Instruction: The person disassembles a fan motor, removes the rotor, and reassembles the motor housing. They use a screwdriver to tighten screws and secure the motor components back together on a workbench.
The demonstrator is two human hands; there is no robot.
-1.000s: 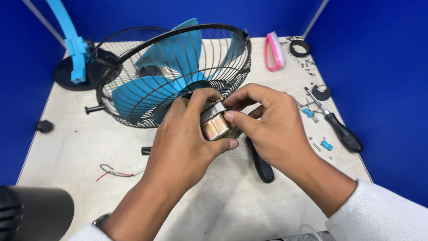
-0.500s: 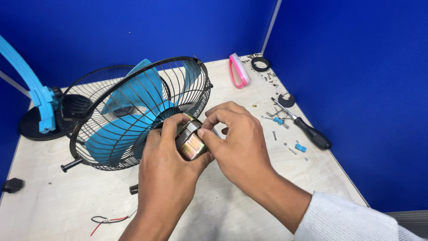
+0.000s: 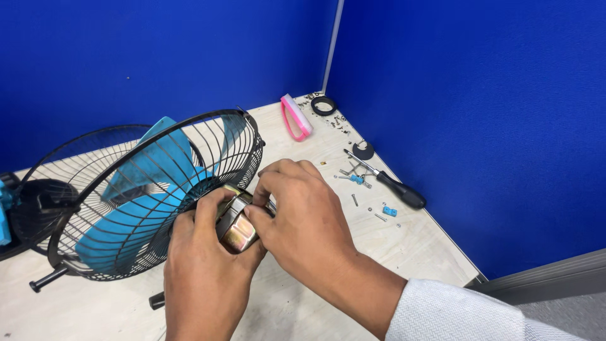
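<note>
A black wire fan cage (image 3: pixel 158 189) with blue blades (image 3: pixel 145 189) stands tilted on the pale wooden table (image 3: pixel 404 246). At its back sits a small brass-coloured metal motor (image 3: pixel 237 228). My left hand (image 3: pixel 205 265) cups the motor from below and the left, thumb over its top. My right hand (image 3: pixel 297 215) presses on the motor from the right, its fingers curled over the upper edge. Both hands grip the motor together; most of it is hidden under my fingers.
A black-handled screwdriver (image 3: pixel 394 184) lies to the right among loose screws and small blue plastic pieces (image 3: pixel 389 211). A pink-and-white object (image 3: pixel 295 117) and a black ring (image 3: pixel 323 105) sit near the far corner. Blue partition walls enclose the table. A second cage half (image 3: pixel 76 164) lies behind.
The view has swung left and closer, so fan and hands sit lower and more central. Both hands keep their hold on the motor; the right fingers have shifted slightly over its top.
</note>
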